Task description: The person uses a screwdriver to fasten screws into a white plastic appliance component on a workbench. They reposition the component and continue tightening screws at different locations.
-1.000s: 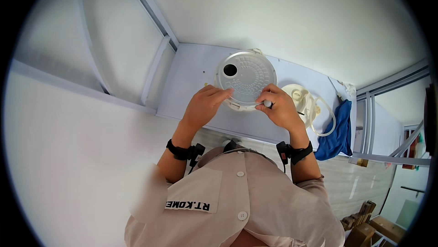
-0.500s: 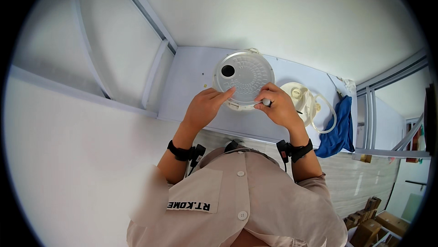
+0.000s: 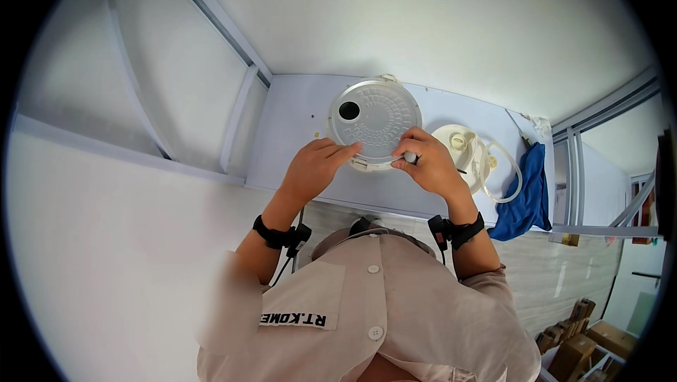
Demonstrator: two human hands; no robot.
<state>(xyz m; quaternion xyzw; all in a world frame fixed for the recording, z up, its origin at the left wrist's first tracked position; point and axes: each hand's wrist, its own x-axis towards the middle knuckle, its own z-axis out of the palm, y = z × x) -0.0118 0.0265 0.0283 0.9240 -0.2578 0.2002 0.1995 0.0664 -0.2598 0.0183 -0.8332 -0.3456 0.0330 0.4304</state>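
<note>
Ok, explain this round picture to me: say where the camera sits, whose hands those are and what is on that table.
The picture comes from a wide-angle camera worn on a person's head, looking down, so the edges bend and the person's own shirt fills the bottom. There is no machine here, only two bare hands, each with a black band on the wrist. The left hand rests its fingers on the near edge of a round clear lid with a dark hole in it. The right hand touches the same edge and pinches a small tool with a thin shaft; its exact kind is too small to tell. The lid lies on a pale table. To the right are a white round part with a clear tube and a blue cloth.
</note>
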